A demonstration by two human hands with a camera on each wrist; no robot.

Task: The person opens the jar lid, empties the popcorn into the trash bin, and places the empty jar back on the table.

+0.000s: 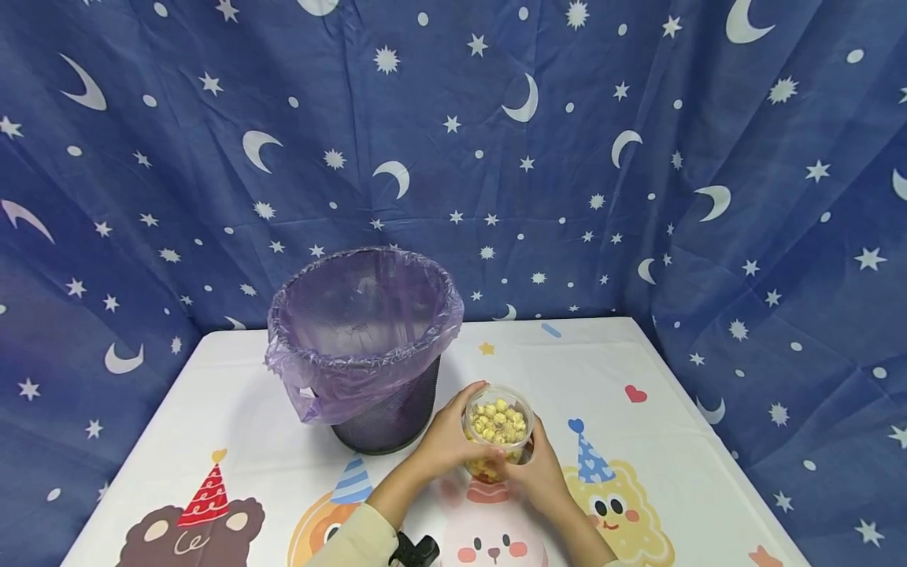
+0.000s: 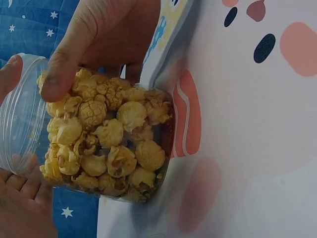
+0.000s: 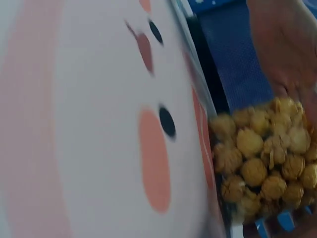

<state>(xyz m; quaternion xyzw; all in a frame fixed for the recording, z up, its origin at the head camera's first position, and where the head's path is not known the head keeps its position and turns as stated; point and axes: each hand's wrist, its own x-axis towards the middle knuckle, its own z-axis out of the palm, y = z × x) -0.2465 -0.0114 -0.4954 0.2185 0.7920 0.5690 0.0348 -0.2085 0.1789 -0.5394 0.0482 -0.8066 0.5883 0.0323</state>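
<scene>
A clear plastic jar of popcorn (image 1: 498, 421) is gripped between both hands, right of the bin. My left hand (image 1: 453, 433) wraps its left side, thumb across the front. My right hand (image 1: 540, 471) holds the opposite side; its thumb presses the wall in the left wrist view. Round yellow popcorn (image 2: 109, 134) fills much of the jar below a clear rim (image 2: 22, 114). Whether a clear lid covers the top, I cannot tell. The jar's base is at or close to the tabletop. In the right wrist view, the popcorn (image 3: 267, 163) shows beneath the left hand (image 3: 287, 49).
A black mesh bin (image 1: 393, 413) lined with a purple bag (image 1: 340, 386) stands left of the hands, near the back. The white tablecloth (image 1: 680, 441) has printed cartoon animals. Behind and beside the table hangs a blue curtain (image 1: 439, 157) with moons and stars.
</scene>
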